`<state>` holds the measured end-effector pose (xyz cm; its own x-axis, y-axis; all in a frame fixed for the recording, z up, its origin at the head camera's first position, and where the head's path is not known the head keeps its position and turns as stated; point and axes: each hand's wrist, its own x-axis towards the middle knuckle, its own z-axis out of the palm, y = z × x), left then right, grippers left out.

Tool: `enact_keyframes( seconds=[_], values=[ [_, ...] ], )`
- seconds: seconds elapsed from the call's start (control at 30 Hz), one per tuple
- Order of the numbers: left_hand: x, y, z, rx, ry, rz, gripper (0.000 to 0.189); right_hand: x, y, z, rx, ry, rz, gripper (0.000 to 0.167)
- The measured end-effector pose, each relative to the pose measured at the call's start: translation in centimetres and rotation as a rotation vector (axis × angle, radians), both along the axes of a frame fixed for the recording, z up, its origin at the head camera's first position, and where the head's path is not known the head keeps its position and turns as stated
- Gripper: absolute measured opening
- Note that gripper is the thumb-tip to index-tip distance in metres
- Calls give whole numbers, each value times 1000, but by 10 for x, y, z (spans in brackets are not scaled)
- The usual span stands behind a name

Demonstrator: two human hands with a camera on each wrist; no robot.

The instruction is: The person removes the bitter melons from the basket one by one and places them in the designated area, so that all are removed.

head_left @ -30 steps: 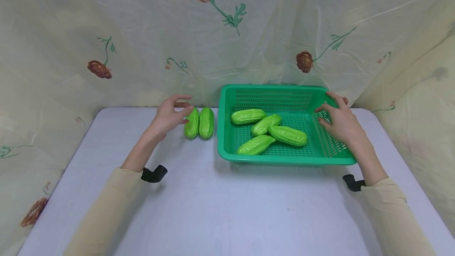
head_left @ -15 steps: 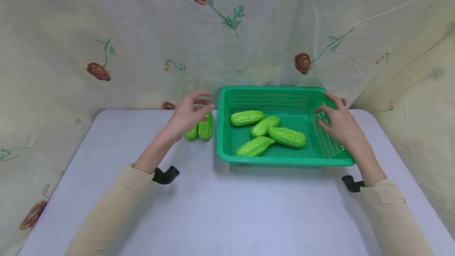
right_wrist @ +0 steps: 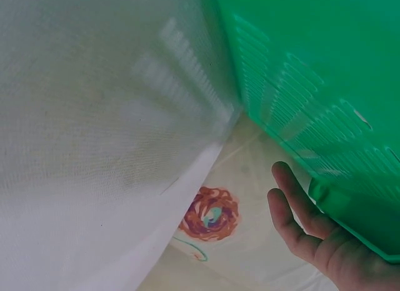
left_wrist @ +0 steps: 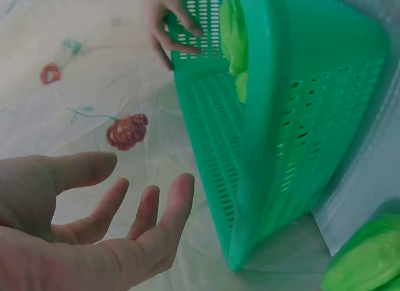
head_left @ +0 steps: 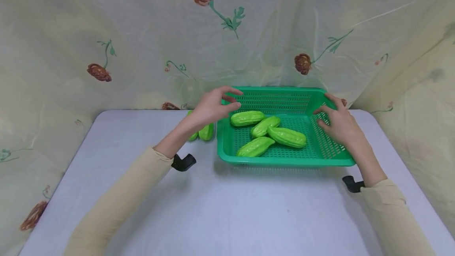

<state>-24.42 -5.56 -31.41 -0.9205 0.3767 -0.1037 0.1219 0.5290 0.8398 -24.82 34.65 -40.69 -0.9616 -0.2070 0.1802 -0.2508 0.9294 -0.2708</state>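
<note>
My left hand (head_left: 213, 106) hovers over the left rim of a green slotted plastic basket (head_left: 291, 162), its fingers loosely bent and holding nothing. In the left wrist view a gap shows between these fingers and the basket wall (left_wrist: 312, 41). Inside the basket lie several light-green, ridged, cucumber-like vegetables (head_left: 287, 136). Two more such vegetables (head_left: 206, 132) lie side by side on the table left of the basket, partly hidden by my left hand and wrist. My right hand (head_left: 341, 127) is at the basket's right rim, fingers spread; the right wrist view shows two fingers (right_wrist: 294, 203) extended beside the wall.
The basket stands at the back of a white-covered table (head_left: 227, 208). Behind and beside it hangs a pale flower-printed curtain (head_left: 249, 58). A black wrist mount (head_left: 184, 162) sits under my left wrist, another black mount (head_left: 352, 184) by my right.
My left hand has moved right, from beside the two vegetables on the table to over the basket's left rim. My right hand, the basket and the vegetables have stayed in place.
</note>
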Motion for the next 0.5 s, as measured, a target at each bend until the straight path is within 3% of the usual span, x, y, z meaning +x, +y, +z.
enact_keyframes(
  seconds=[0.2, 0.5],
  values=[
    [-9, 15, 7, -15, -61, -74, 42, 1, 0, 0, -6, -15, -4, 26],
    [-19, 35, 18, -24, -205, -210, 45, 0, -1, 0, 1, -7, 0, 26]
  ],
)
